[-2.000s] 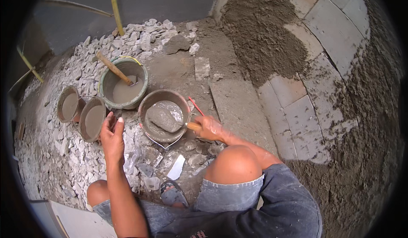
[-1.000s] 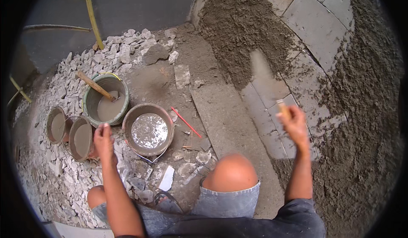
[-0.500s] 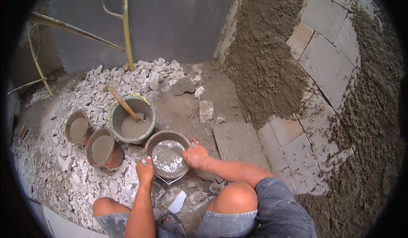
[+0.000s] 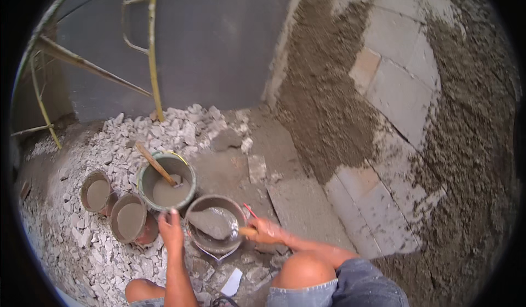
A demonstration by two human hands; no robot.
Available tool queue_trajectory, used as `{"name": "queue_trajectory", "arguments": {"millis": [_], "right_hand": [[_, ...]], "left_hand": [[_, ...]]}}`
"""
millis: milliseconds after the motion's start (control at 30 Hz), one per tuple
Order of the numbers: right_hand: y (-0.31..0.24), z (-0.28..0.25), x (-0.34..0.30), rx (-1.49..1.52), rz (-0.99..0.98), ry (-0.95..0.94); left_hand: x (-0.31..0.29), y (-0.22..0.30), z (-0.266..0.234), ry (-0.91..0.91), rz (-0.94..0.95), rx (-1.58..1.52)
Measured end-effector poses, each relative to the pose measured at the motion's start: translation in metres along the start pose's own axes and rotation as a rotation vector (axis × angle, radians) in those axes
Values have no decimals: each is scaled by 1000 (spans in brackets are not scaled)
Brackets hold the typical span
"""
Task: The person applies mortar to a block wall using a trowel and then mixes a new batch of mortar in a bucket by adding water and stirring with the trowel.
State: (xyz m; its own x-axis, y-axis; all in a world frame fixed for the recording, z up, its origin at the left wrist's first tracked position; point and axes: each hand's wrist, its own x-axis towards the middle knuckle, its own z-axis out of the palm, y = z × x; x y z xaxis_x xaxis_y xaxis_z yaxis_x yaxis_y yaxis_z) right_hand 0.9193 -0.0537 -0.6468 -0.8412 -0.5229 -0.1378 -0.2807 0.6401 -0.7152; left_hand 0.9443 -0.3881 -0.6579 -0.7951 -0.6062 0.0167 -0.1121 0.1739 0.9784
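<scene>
A round bucket (image 4: 239,213) stands between my hands, its inside grey and wet. My right hand (image 4: 266,231) grips the wooden handle of a trowel (image 4: 211,225), whose blade, coated in grey mortar, lies over the bucket's mouth. A thin red piece (image 4: 250,210) shows just beyond that hand; its kind is unclear. My left hand (image 4: 171,229) is raised with thumb and fingers apart, between this bucket and a larger green bucket (image 4: 143,184). The green one contains grey mix and a tool with a wooden handle (image 4: 155,163).
Two smaller buckets of grey mix, one farther (image 4: 84,193) and one nearer (image 4: 114,222), stand at left on broken rubble (image 4: 98,252). Yellowish scaffold poles (image 4: 153,55) rise at the back left. On the right is a block wall (image 4: 400,96) partly covered with rough mortar (image 4: 323,99).
The trowel now shows in my right hand above the bucket; before, that hand was at the bucket's rim. My left hand has left the rim and moved left. The view has shifted.
</scene>
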Motion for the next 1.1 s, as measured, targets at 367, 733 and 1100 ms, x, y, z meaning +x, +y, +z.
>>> {"name": "queue_trajectory", "arguments": {"millis": [367, 733, 1100], "right_hand": [[-107, -152, 13, 550, -438, -64], [20, -322, -234, 339, 97, 1300], [-20, -110, -144, -304, 347, 395]], "left_hand": [[69, 28, -158, 242, -3, -368], [72, 7, -84, 135, -157, -355], [25, -30, 30, -60, -94, 230]]}}
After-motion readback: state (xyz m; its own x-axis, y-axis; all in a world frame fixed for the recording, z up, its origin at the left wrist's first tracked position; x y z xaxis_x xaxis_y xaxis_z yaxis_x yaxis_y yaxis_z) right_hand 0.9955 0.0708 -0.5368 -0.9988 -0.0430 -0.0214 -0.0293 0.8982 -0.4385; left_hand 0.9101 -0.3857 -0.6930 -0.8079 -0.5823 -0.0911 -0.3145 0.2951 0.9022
